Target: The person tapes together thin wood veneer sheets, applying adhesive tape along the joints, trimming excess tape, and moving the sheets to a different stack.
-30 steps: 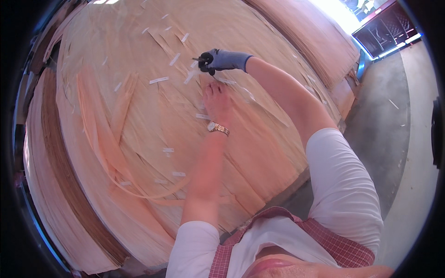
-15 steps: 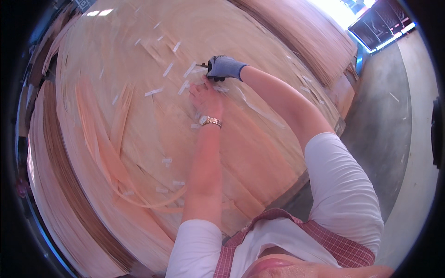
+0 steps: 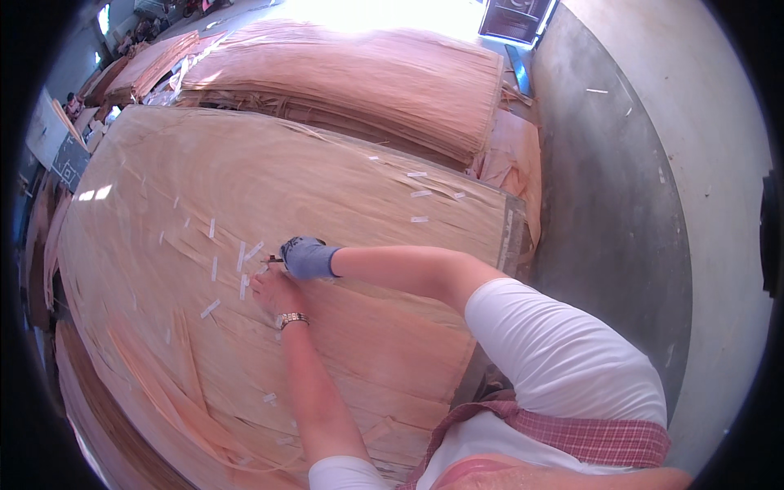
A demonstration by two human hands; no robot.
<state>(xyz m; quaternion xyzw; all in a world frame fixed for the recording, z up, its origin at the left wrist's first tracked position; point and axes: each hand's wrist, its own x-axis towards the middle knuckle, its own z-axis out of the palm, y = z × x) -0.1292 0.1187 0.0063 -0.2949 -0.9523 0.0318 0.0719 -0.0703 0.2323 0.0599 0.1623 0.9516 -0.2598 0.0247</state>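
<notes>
A broad sheet of pale wood veneer (image 3: 367, 212) lies in front of me, dotted with short strips of white tape (image 3: 215, 268). My left hand (image 3: 275, 292) is bare, with a metal-banded watch (image 3: 292, 318) at its wrist. Its fingers rest flat on the veneer just below the tool tip. In a blue-grey glove with dark finger patches, my right hand (image 3: 307, 257) is closed round a small dark tool (image 3: 273, 260). The tool's thin tip points left, close to the tape strips; its exact kind is hidden by the glove.
Loose orange veneer strips (image 3: 163, 392) curl across the near left of the sheet. Another tall veneer stack (image 3: 351, 90) stands beyond, and more veneer (image 3: 98, 408) lies along the left edge. Grey floor (image 3: 608, 212) runs along the right, beside a pale wall (image 3: 694, 106).
The view has tilted up, so the far stack and more floor show. Both hands stay together at the tape strips, the right still holding the dark tool.
</notes>
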